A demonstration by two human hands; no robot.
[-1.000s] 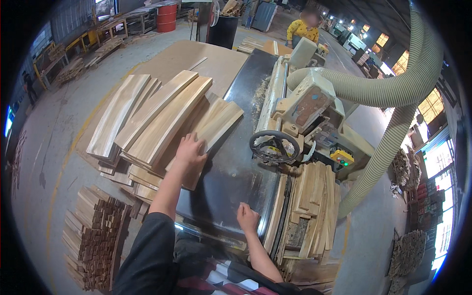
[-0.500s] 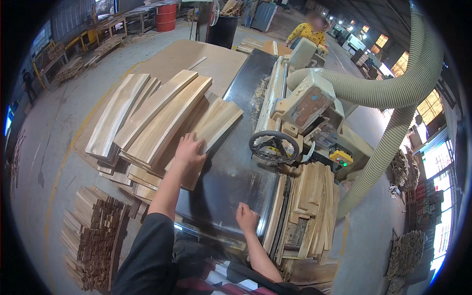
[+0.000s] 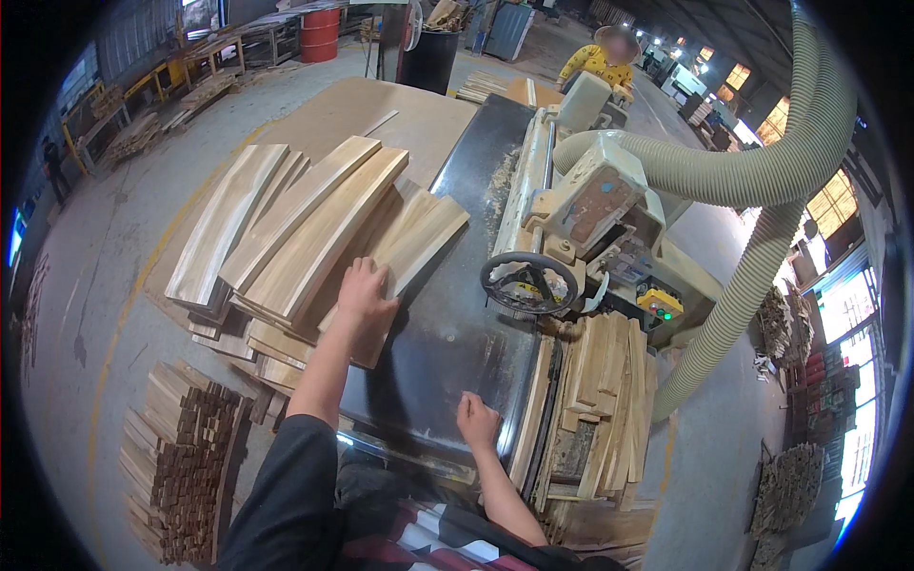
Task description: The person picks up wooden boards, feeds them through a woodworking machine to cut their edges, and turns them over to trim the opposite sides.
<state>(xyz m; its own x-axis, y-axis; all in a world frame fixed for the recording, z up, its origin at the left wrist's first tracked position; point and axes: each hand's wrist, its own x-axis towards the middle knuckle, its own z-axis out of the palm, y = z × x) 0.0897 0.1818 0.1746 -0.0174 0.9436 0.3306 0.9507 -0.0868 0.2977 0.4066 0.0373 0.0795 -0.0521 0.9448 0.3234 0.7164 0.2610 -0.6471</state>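
My left hand (image 3: 365, 293) lies flat, fingers spread, on a pale board (image 3: 411, 249), gripping nothing, only pressing it. That board rests half on the stack of curved boards (image 3: 286, 228) and half on the dark machine table (image 3: 447, 333), angled toward the cutter housing (image 3: 581, 205), handy for sliding. My right hand (image 3: 476, 421) rests loosely curled on the table's near edge, empty, as if bracing me. The board looks smooth, light yellow, with darker grain streaks.

— How many hands on the table?
— Two: left hand (image 3: 365, 290), right hand (image 3: 476, 420).
— Hoses?
— Two ribbed hoses (image 3: 762, 171).
— Handwheels?
— One handwheel (image 3: 529, 283).
— Barrels?
— One red barrel (image 3: 319, 21).
— Other workers?
— One, in yellow (image 3: 598, 65).
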